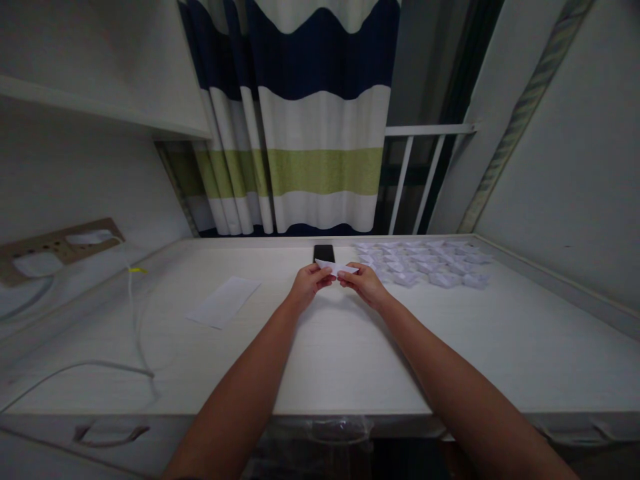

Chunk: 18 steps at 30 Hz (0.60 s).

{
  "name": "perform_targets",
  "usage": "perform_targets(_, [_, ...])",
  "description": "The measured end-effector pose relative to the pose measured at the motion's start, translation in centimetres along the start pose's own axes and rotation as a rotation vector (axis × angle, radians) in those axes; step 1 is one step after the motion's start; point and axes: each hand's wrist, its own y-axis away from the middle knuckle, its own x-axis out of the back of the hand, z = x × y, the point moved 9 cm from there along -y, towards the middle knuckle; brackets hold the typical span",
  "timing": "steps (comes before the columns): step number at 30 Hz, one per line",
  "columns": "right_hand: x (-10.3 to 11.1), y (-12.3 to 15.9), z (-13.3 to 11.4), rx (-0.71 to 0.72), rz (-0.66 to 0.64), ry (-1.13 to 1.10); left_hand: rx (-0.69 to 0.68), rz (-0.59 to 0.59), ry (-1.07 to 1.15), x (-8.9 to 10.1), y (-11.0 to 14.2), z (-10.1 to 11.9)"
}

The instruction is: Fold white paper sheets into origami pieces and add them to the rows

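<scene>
Both hands (336, 283) pinch creased, pointed white paper (338, 268).

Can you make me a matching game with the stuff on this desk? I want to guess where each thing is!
Things:
1. small folded paper
2. black phone
3. flat paper sheet
4. pile of folded papers

Places:
A. lying on the desk to the left of the hands
B. pinched between the left hand and the right hand
C. spread over the desk's far right part
D. flat on the desk just beyond the hands

Pairs: 1-B, 2-D, 3-A, 4-C
</scene>
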Motion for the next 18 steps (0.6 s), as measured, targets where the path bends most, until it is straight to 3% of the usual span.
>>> perform_targets(7, [1.0,-0.2,0.3,0.018,0.085,-0.033,0.000,0.086,0.060,0.7,0.0,0.1])
perform_targets(18, [1.3,-0.4,0.1,0.048,0.108,-0.053,0.017,0.087,0.176,0.5,0.1,0.2])
